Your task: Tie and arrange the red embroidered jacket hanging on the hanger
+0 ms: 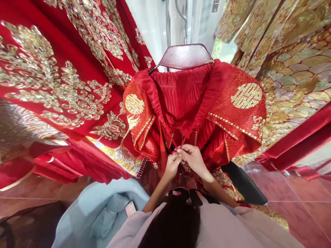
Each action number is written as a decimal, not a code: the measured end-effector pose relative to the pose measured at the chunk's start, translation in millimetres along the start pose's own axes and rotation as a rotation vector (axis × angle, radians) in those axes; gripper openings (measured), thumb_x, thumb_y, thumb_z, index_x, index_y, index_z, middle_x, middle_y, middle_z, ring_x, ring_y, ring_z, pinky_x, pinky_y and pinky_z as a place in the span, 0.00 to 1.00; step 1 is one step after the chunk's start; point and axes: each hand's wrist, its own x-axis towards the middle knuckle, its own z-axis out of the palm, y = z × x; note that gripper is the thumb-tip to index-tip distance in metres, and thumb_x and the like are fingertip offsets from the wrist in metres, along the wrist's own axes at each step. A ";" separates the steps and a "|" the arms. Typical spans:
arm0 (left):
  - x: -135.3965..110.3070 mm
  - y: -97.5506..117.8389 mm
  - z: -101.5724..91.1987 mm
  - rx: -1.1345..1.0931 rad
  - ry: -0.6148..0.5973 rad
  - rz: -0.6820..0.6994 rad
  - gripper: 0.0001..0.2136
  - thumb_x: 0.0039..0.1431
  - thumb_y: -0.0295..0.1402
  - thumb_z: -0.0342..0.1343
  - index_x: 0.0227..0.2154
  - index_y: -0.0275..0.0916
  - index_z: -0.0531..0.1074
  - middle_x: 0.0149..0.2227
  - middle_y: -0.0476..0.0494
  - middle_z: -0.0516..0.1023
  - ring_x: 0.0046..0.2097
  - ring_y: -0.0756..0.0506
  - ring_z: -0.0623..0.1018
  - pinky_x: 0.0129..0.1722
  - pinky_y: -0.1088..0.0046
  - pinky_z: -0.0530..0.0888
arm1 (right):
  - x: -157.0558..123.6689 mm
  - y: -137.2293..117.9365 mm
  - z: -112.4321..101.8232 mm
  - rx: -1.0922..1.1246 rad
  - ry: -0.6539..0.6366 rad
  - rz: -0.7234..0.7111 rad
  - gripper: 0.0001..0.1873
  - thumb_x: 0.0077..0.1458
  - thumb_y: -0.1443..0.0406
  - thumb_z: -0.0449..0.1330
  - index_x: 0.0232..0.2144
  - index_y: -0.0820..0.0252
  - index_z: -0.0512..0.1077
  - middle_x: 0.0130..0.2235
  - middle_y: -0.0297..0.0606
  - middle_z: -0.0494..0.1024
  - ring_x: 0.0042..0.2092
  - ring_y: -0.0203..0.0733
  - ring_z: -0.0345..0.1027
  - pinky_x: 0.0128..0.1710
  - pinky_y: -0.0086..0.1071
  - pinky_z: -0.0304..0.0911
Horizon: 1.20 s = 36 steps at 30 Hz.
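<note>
A red pleated skirt [186,100] with gold-embroidered panels hangs from a dark red wooden hanger [184,55] straight ahead. Two thin red drawstrings [182,141] drop from its gathered waistband. My left hand [172,165] and my right hand [192,158] meet just below the waistband, fingers pinched together on the ends of those strings. Both hands touch each other at the fingertips. The strings' ends are hidden inside my fingers.
Red garments with heavy gold embroidery [64,79] hang at the left, and gold scale-patterned ones [292,69] at the right. A pale blue bag or cushion [100,210] lies low left with a small phone-like item [130,208]. Reddish floor tiles [297,206] show at the right.
</note>
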 end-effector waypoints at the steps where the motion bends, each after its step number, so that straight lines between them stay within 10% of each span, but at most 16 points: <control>1: 0.0 0.0 -6.6 -0.004 0.013 0.007 0.26 0.39 0.58 0.63 0.17 0.35 0.71 0.19 0.46 0.71 0.22 0.49 0.70 0.24 0.73 0.70 | 0.0 1.7 -0.3 0.011 0.014 -0.023 0.17 0.48 0.54 0.63 0.24 0.63 0.72 0.20 0.32 0.69 0.22 0.31 0.60 0.21 0.24 0.56; 7: -4.2 16.2 -34.9 0.205 0.307 0.358 0.18 0.60 0.48 0.53 0.32 0.36 0.78 0.35 0.41 0.79 0.31 0.49 0.76 0.32 0.72 0.73 | 1.6 16.6 -0.2 -0.076 0.147 -0.149 0.13 0.54 0.58 0.59 0.24 0.61 0.70 0.25 0.36 0.75 0.30 0.35 0.68 0.35 0.28 0.63; 14: 17.3 58.0 -3.5 0.686 0.214 0.869 0.04 0.58 0.30 0.58 0.30 0.39 0.77 0.29 0.47 0.76 0.32 0.51 0.74 0.33 0.76 0.71 | 0.9 14.6 2.6 -0.146 0.109 -0.223 0.12 0.55 0.60 0.56 0.23 0.61 0.68 0.24 0.34 0.73 0.28 0.34 0.66 0.30 0.26 0.61; 19: 33.7 48.2 9.6 0.469 0.461 0.602 0.09 0.49 0.28 0.62 0.24 0.38 0.65 0.26 0.52 0.66 0.28 0.53 0.68 0.28 0.78 0.66 | -0.4 14.6 2.8 -0.167 0.110 -0.217 0.12 0.56 0.60 0.55 0.23 0.60 0.66 0.24 0.33 0.72 0.28 0.34 0.66 0.30 0.26 0.61; 25: 29.1 45.1 -5.8 -0.156 0.106 0.088 0.18 0.45 0.38 0.67 0.28 0.40 0.60 0.22 0.54 0.68 0.27 0.51 0.73 0.27 0.79 0.69 | 2.7 14.7 2.1 -0.182 0.085 -0.182 0.12 0.56 0.60 0.56 0.24 0.60 0.66 0.23 0.33 0.73 0.27 0.33 0.66 0.30 0.26 0.60; 31: 18.8 43.3 -20.8 -0.319 0.287 0.069 0.18 0.38 0.33 0.70 0.24 0.37 0.62 0.21 0.58 0.65 0.23 0.57 0.66 0.24 0.85 0.66 | -0.6 14.3 3.9 -0.151 0.049 -0.171 0.12 0.58 0.58 0.56 0.26 0.60 0.66 0.24 0.33 0.73 0.27 0.33 0.67 0.30 0.26 0.61; 36: 16.1 46.6 -14.6 -0.381 0.125 -0.095 0.11 0.45 0.37 0.63 0.28 0.35 0.72 0.25 0.50 0.72 0.25 0.53 0.70 0.25 0.79 0.70 | -0.7 11.9 6.8 -0.154 0.037 -0.183 0.13 0.58 0.58 0.56 0.26 0.60 0.66 0.24 0.33 0.72 0.27 0.33 0.66 0.30 0.26 0.61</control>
